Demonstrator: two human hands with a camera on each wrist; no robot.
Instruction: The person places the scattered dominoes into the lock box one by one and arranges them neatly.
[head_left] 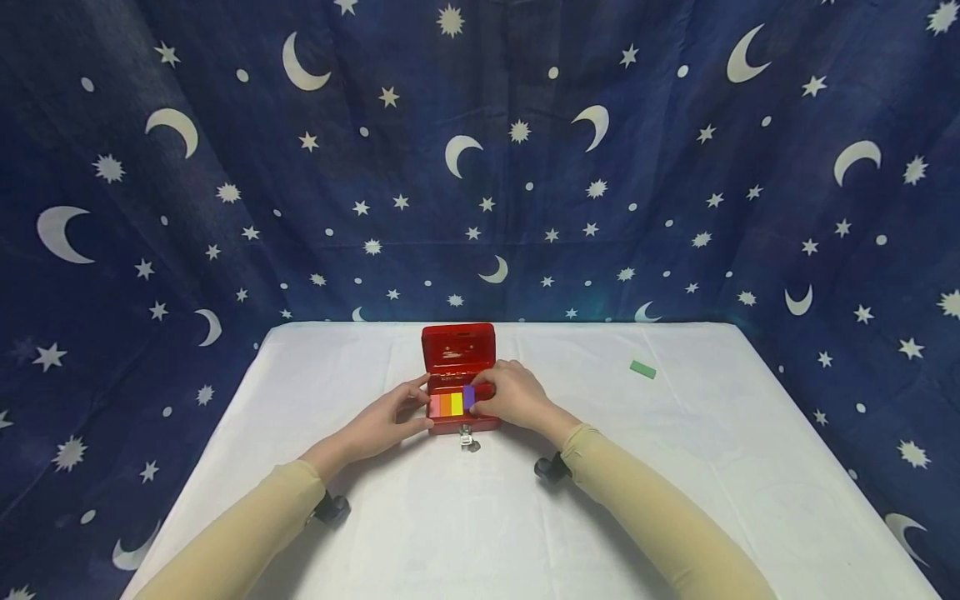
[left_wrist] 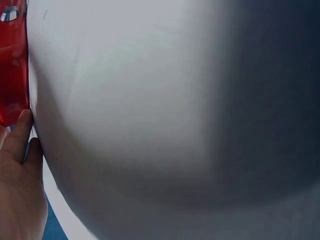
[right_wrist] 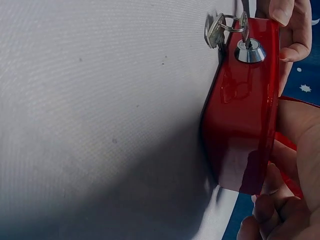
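Note:
A small red cash box (head_left: pixel 444 426) stands on the table with its lid (head_left: pixel 459 343) raised. Inside, a pink block (head_left: pixel 434 406), an orange block (head_left: pixel 446 405) and a yellow block (head_left: pixel 457 404) lie side by side. My right hand (head_left: pixel 517 396) reaches over the box's right side and pinches a purple block (head_left: pixel 468 397) beside the yellow one. At the box's left side, my left hand (head_left: pixel 378 423) holds the wall, thumb at the front corner and fingers along the edge. Keys (right_wrist: pixel 216 32) hang from the lock (right_wrist: pixel 250 51) on the front.
A green block (head_left: pixel 642 369) lies apart on the white table (head_left: pixel 450 533), to the right of the box. Behind the table hangs a dark blue curtain (head_left: pixel 420 108) with moons and stars. A dark wrist device (head_left: pixel 551 469) sits under the right sleeve.

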